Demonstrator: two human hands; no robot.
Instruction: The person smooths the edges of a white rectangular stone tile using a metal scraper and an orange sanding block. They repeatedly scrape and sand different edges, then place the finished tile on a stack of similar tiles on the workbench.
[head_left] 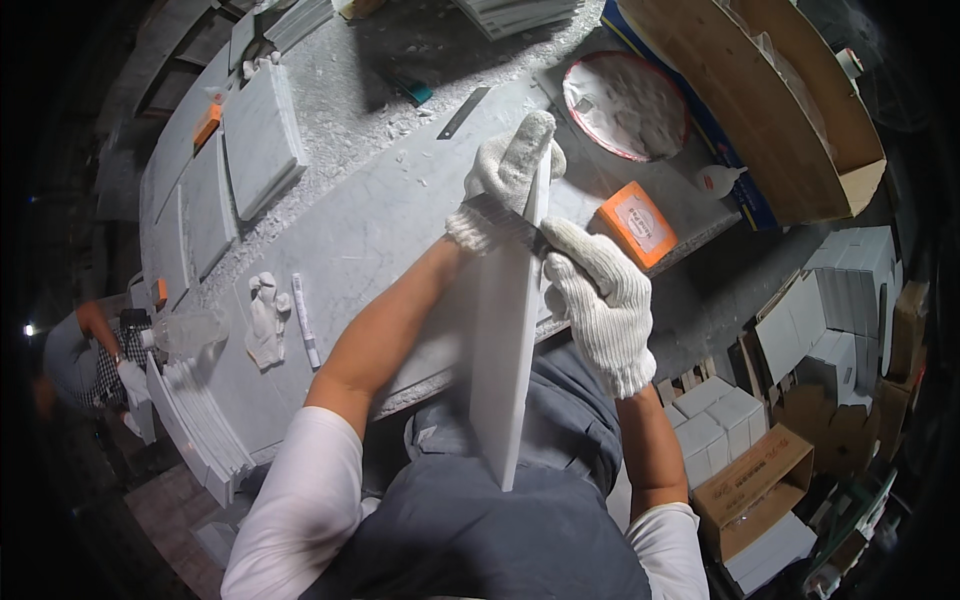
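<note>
A thin white marble-look tile (508,370) stands on edge in front of me, its lower end by my lap. Near its far end my left hand (512,170), in a white knit glove, is closed around the tile. My right hand (603,300), gloved alike, pinches one end of a dark flat strip (503,217). That strip lies crosswise over the tile's narrow edge, its other end near my left wrist. Whether it is a scraper blade or a file I cannot tell.
On the grey stone bench (345,250) are an orange block (637,223), a red-rimmed basin of white material (625,105), a dark metal strip (464,113), spare gloves (267,325) and tile stacks (262,140). Cartons (755,485) stand right; another person (90,350) works at left.
</note>
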